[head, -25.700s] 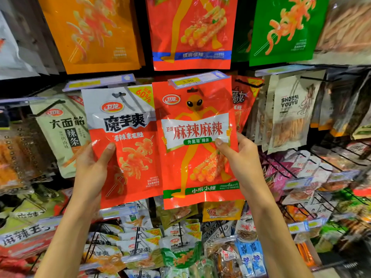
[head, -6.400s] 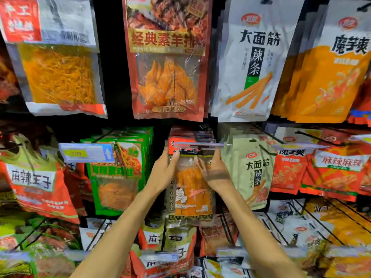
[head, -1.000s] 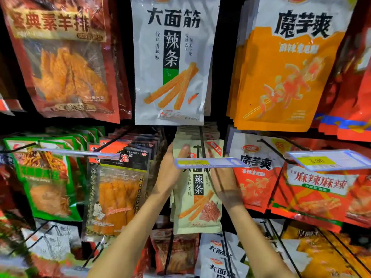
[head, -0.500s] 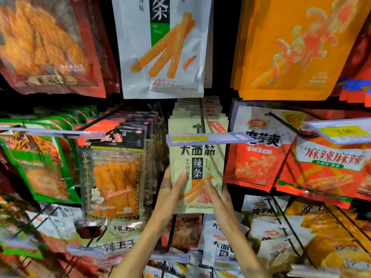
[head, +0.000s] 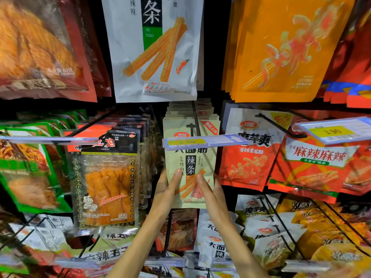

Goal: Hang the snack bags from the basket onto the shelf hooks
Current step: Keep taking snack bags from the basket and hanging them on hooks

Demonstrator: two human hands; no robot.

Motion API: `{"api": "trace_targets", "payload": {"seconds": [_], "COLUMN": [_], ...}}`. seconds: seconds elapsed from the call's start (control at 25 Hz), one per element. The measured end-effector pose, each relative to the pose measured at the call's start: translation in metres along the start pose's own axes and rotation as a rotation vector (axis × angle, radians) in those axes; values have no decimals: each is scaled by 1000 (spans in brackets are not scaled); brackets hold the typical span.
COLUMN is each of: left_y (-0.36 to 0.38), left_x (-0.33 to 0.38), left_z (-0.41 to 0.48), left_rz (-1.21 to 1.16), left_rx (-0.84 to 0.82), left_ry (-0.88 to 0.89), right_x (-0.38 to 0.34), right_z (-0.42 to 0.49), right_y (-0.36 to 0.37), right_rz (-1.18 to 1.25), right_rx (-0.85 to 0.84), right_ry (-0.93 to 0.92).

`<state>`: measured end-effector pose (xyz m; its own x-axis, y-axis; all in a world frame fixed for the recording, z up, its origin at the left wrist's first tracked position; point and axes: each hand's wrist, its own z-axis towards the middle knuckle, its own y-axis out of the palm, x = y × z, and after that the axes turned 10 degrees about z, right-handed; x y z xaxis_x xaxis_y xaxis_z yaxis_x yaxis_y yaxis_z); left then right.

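Beige bag hung on centre hook | lower edges pressed by open left hand and right hand, judged for squaring | nothing clenched.

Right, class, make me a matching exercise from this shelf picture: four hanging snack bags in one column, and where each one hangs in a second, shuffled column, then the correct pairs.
Things:
1. pale green bag
2. big orange bag
3. clear bag with black top
4. big white bag

Places:
A. upper row, right of the white bag
B. middle row, between the left hand and the right hand
C. upper row, directly above the pale green bag
D. middle row, left of the hands

Pairs: 1-B, 2-A, 3-D, 4-C
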<state>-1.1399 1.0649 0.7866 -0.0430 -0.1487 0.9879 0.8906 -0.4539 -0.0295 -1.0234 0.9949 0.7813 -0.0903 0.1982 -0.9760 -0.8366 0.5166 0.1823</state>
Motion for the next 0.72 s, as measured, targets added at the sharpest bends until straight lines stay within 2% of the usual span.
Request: {"api": "trace_targets", "payload": {"seconds": [0.32, 0.56, 0.72], "left_y": [-14, -19, -19], "left_x": [-5, 2, -4], "left_z": [-2, -7, -26], "left_rz": [35, 114, 337], "left_rx": [-66, -69, -35], "left_ry": [-30, -34, -59], "right_x": [-4, -11, -26], "right_z": [-6, -7, -13], "right_y": [-1, -13, -24], "right_rz": [-65, -236, -416], "right_rx": [-13, -61, -74], "right_ry": [92, 144, 116]}}
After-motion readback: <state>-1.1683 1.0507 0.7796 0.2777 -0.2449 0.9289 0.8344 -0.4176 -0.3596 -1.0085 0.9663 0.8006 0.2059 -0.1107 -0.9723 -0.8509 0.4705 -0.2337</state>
